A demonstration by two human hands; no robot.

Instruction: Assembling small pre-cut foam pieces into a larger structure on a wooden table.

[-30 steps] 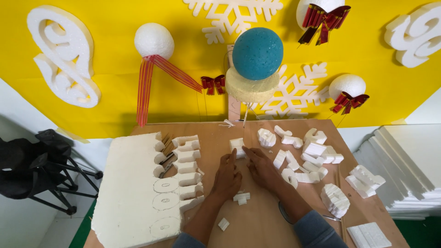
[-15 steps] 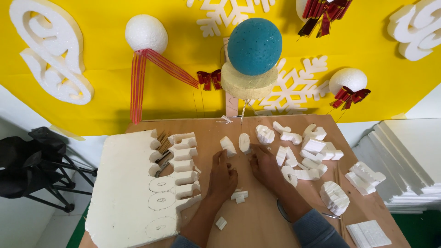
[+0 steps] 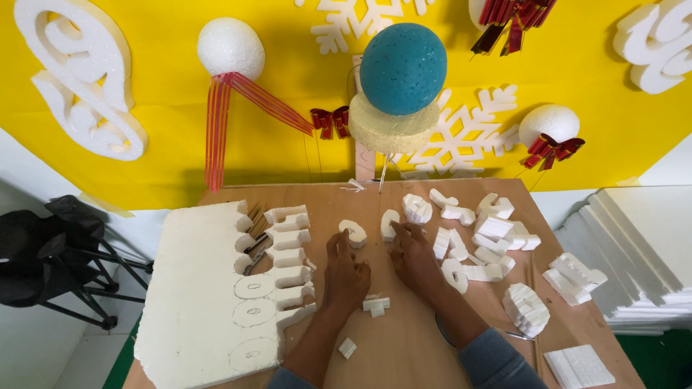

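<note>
The foam sheet (image 3: 205, 302) lay left of both hands on the table (image 3: 404, 353), unchanged from the earlier frame. The left hand (image 3: 344, 272) lay flat and open, fingertips touching a curved foam piece (image 3: 353, 233). The right hand (image 3: 414, 253), also open, touched a second curved piece (image 3: 390, 224). Both pieces had slid further apart since half a second before. A small foam scrap (image 3: 376, 305) sat just behind the left hand.

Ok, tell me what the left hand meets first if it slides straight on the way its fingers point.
Probably the curved white foam cut-out: the left hand lies flat on the wooden table, fingertips just short of that piece.
</note>
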